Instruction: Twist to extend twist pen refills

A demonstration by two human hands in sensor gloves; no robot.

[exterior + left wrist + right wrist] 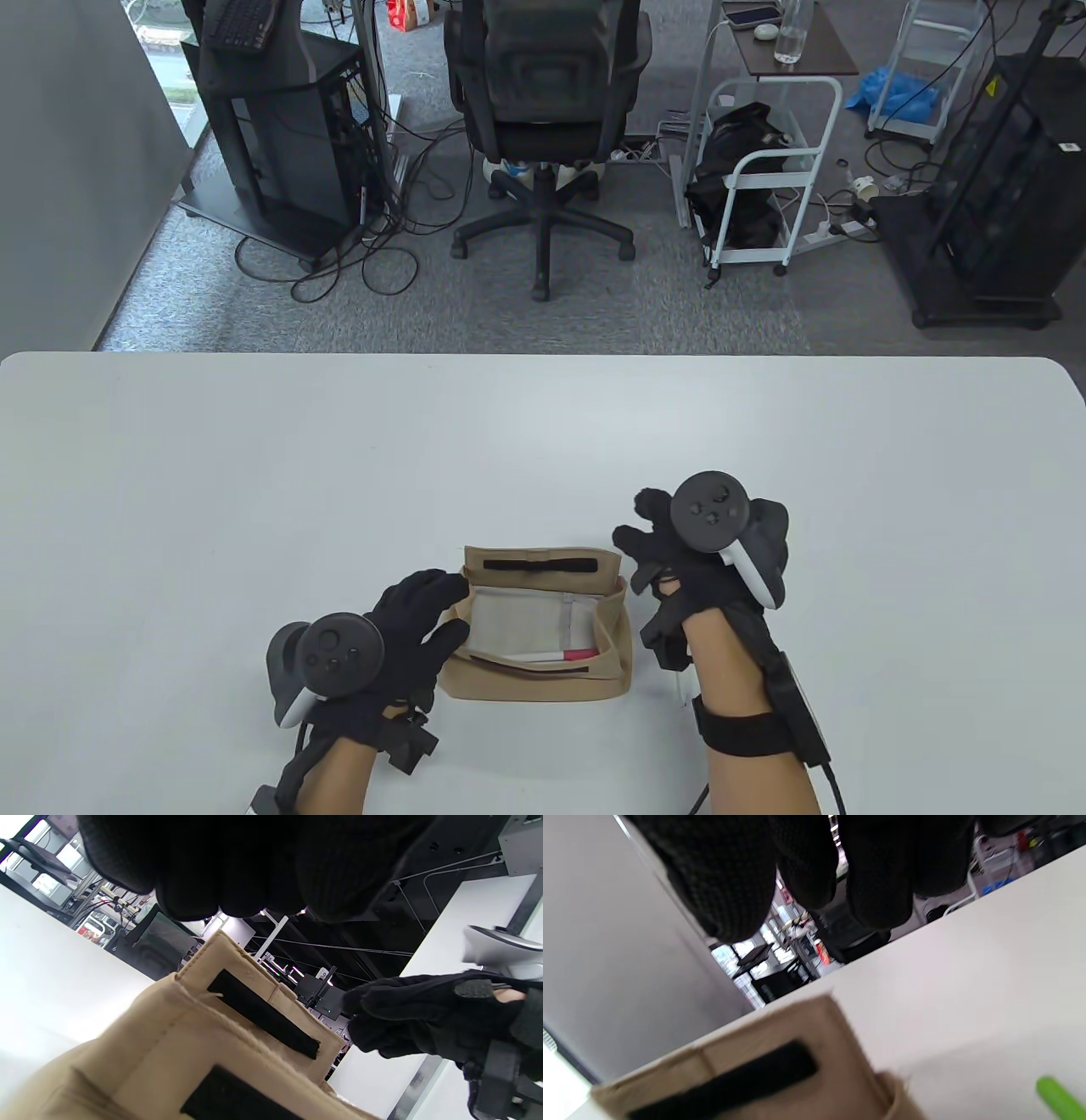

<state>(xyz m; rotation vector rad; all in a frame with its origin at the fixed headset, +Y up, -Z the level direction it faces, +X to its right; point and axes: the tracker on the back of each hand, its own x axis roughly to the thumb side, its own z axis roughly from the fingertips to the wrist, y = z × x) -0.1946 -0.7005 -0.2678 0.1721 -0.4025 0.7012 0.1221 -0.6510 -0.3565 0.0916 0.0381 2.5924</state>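
A beige fabric pouch (543, 683) lies open near the table's front edge, with black velcro strips on its flap. Inside it lies a white pen with a red end (556, 655). My left hand (456, 607) is at the pouch's left edge, fingers touching the rim, holding nothing. In the left wrist view its fingers (237, 866) hang just above the pouch (191, 1035). My right hand (635, 525) hovers beside the pouch's right rear corner, fingers spread and empty. The right wrist view shows the pouch (780, 1035) below its fingers (806, 861).
A green pen-like end (1058, 1096) lies on the white table (339, 475) to the right of the pouch, under my right wrist. An office chair (543, 127) and carts stand on the floor beyond the table's far edge.
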